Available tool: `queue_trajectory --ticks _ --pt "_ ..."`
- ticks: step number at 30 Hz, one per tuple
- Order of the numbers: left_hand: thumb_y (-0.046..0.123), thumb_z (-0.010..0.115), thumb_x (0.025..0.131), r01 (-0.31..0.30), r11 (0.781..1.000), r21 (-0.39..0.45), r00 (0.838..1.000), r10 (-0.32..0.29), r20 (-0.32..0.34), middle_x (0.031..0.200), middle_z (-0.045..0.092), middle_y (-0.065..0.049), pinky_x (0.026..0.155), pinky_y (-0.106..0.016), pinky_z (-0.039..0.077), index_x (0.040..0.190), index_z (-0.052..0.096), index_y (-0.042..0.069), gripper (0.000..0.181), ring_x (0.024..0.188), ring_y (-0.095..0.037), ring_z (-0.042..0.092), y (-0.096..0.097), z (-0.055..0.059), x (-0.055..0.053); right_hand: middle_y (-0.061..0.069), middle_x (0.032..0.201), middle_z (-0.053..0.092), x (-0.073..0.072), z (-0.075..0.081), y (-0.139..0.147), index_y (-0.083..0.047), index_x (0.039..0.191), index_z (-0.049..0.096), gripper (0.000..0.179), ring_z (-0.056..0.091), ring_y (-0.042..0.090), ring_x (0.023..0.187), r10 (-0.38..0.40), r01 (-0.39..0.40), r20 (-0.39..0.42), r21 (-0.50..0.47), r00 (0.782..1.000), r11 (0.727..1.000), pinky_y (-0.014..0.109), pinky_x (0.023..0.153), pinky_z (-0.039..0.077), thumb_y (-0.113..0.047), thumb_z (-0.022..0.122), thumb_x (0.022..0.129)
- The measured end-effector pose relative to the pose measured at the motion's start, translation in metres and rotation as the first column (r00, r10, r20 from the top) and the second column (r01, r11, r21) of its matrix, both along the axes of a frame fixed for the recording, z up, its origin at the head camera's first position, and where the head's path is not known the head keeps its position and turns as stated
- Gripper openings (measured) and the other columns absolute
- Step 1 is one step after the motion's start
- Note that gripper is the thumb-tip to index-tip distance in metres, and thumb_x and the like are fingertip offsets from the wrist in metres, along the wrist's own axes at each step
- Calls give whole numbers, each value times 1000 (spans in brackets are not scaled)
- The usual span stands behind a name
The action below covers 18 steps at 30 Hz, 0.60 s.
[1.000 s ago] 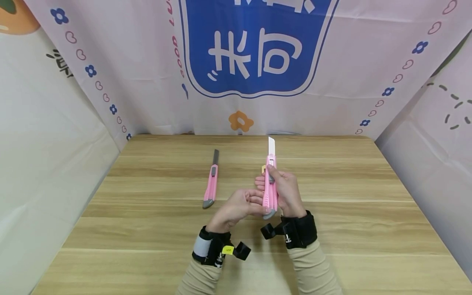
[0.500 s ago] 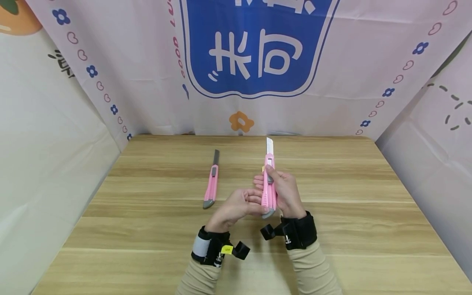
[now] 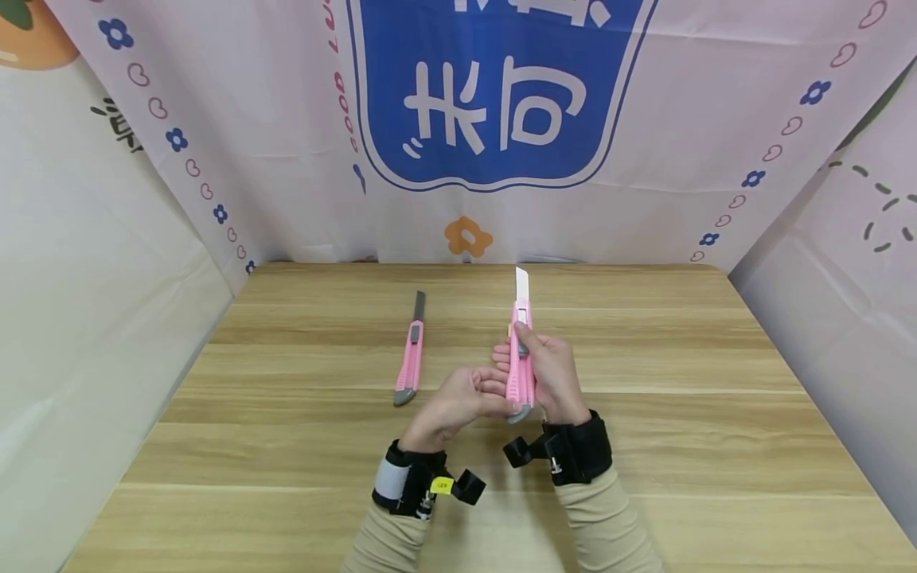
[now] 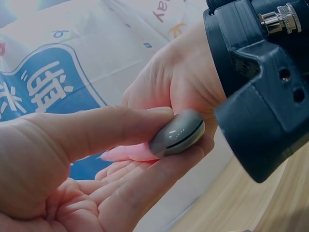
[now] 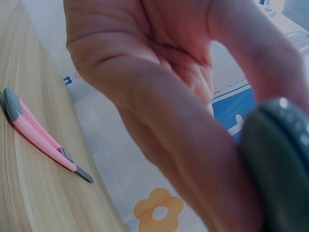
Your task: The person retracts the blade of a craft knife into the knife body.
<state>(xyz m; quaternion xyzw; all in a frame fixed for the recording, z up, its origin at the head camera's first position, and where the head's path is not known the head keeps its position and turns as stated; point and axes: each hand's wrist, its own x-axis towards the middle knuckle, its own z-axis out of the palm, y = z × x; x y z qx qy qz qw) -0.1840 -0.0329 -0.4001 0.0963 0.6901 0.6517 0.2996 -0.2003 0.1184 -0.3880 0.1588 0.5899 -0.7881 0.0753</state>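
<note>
A pink utility knife [image 3: 520, 378] with its blade out points toward the back of the table. My right hand [image 3: 556, 370] grips its body from the right, thumb at the grey slider. At the lower end, my left hand [image 3: 458, 402] pinches the knife's grey end cap [image 4: 177, 133] between thumb and fingers, which the left wrist view shows close up. To the left lies a second pink utility knife [image 3: 411, 358], flat on the wood, its darker blade also extended. The right wrist view catches this second knife beyond the left hand's fingers. A small yellow bit peeks out beside the held knife's left edge.
Both knives are over a wood-grain table [image 3: 286, 446]. A printed cloth [image 3: 301, 199] with a blue emblem hangs behind its back edge, and pale cloths stand along both sides. Each wrist wears a black strap [image 3: 576, 450] with a camera mount.
The held knife has drifted slightly left, together with my right hand. Both hands keep their hold on it, and the knife on the table has stayed in place.
</note>
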Motion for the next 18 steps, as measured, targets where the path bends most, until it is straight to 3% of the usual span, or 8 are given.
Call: queue_trajectory --ticks 18 --pt "-4 69 81 -4 1000 26 1000 4 16 109 69 -21 83 -29 61 120 57 -6 41 82 -9 68 -1 1 0 1 67 73 1 -1 -3 13 125 55 43 73 13 65 -5 4 -43 -27 999 1000 29 68 63 -21 56 98"
